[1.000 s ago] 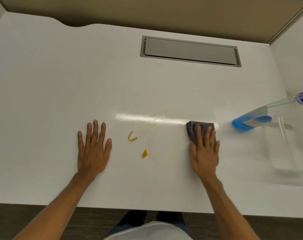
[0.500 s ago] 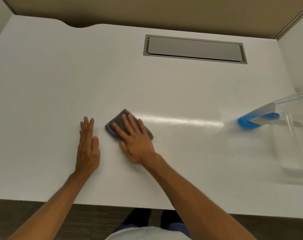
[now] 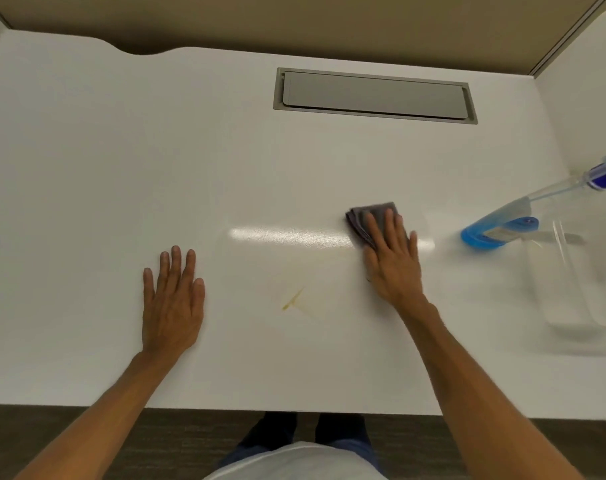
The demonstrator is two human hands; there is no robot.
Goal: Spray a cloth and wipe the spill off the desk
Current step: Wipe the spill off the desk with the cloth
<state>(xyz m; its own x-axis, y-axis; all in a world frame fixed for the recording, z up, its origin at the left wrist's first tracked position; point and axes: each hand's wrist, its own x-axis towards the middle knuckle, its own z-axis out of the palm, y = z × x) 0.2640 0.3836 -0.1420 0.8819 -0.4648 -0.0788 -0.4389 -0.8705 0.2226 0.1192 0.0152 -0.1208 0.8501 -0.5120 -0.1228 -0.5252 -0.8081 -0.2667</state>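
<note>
A folded grey cloth (image 3: 365,219) lies on the white desk (image 3: 121,168), right of centre. My right hand (image 3: 391,261) presses flat on it, fingers covering most of the cloth. A faint yellow streak of the spill (image 3: 292,301) remains on the desk between my hands, with pale smears around it. My left hand (image 3: 173,299) rests flat on the desk, fingers apart, holding nothing. A clear spray bottle with blue liquid (image 3: 499,230) stands at the far right.
A grey cable hatch (image 3: 374,95) is set into the desk at the back. A clear plastic container (image 3: 571,289) stands at the right, next to the spray bottle. A beige partition runs behind the desk. The desk's front edge is near my body.
My right hand has swept the cloth from the left, beside my left hand, over to the right. The bold yellow marks seen a second ago are now a faint streak.
</note>
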